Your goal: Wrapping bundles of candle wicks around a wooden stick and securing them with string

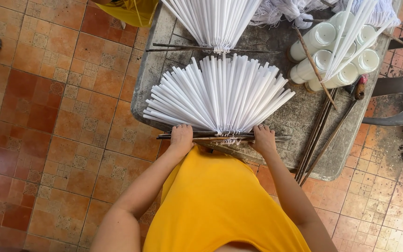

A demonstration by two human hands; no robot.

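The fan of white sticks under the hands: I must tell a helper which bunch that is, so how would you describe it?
Start at the grey worktable on the tiled floor. At its near edge, the left hand and right hand press on thin brown rods; the fan of white sticks spreads away from these. Unlike the second white fan farther back, it lies against the hands.
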